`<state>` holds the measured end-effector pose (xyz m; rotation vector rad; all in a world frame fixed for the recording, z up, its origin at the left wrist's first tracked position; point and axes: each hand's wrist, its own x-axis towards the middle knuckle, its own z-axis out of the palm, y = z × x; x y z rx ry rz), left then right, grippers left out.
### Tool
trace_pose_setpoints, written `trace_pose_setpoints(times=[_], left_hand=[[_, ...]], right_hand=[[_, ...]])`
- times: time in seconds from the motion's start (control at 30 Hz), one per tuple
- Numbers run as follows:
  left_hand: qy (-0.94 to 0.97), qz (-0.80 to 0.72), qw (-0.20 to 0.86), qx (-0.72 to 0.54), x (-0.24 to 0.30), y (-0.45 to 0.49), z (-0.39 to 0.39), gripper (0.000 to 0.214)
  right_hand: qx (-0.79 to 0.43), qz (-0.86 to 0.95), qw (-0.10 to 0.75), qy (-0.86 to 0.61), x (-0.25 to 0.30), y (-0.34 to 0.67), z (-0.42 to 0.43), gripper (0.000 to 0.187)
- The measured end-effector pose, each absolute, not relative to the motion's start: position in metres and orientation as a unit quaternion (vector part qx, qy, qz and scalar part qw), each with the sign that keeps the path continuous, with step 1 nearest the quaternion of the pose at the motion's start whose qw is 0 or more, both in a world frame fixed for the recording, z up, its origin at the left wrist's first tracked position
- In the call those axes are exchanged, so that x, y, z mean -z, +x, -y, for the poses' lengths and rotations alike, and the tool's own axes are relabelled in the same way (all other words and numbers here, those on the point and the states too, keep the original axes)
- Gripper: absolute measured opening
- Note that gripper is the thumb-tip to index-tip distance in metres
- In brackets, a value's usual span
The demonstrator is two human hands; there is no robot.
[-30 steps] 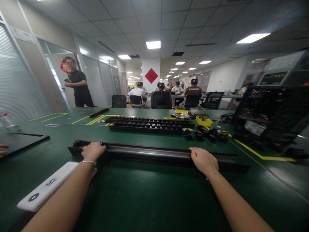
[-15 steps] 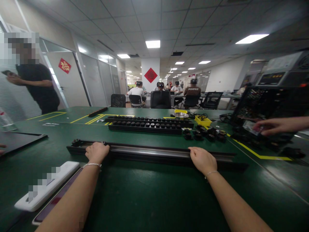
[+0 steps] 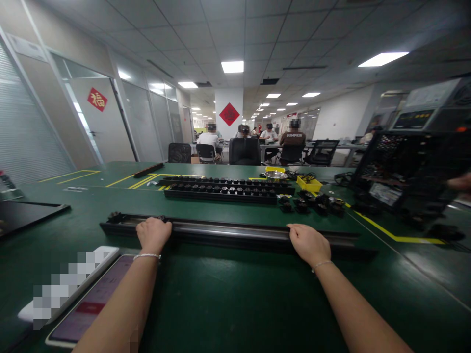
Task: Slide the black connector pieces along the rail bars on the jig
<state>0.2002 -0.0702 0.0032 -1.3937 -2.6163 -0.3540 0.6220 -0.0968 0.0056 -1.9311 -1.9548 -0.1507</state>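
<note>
A long black metal rail [image 3: 231,232], shaped like an open channel, lies across the green table in front of me. My left hand [image 3: 153,234] is closed over its left half. A small black part [image 3: 162,218] peeks out past those fingers inside the channel; most of it is hidden. At the left end of the rail sits another small black part [image 3: 116,216]. My right hand [image 3: 309,242] grips the rail right of its middle, thumb on the near side and fingers over the edge.
Two black rails [image 3: 221,195] filled with round parts lie farther back. Loose black parts [image 3: 320,203], a yellow bin [image 3: 309,184] and a metal bowl [image 3: 275,175] are to their right. A phone [image 3: 91,304] and white power strip [image 3: 69,284] lie front left. Another person's hand [image 3: 459,184] shows far right.
My left hand has slid slightly right along the rail, the small black part moving with it. My right hand stays put. The other person's hand at right has drawn back; the standing person at left is gone.
</note>
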Motion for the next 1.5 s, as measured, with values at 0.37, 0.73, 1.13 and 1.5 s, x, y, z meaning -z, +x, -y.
trace_pose_setpoints(times=[0.37,0.73,1.13,1.5], left_hand=[[-0.468,0.869,0.099,0.125,-0.001,0.206,0.073,0.060],[-0.480,0.859,0.116,0.131,0.002,0.204,0.072,0.057],[-0.489,0.856,0.100,0.132,-0.003,0.212,0.074,0.055],[-0.480,0.860,0.080,0.152,-0.004,0.217,0.076,0.056]], right_hand=[[0.059,0.699,0.194,-0.686,-0.005,0.622,0.097,0.044],[0.083,0.704,0.219,-0.671,0.000,0.623,0.095,0.042],[0.081,0.696,0.227,-0.677,0.002,0.624,0.094,0.042],[0.087,0.697,0.229,-0.674,0.002,0.623,0.094,0.041]])
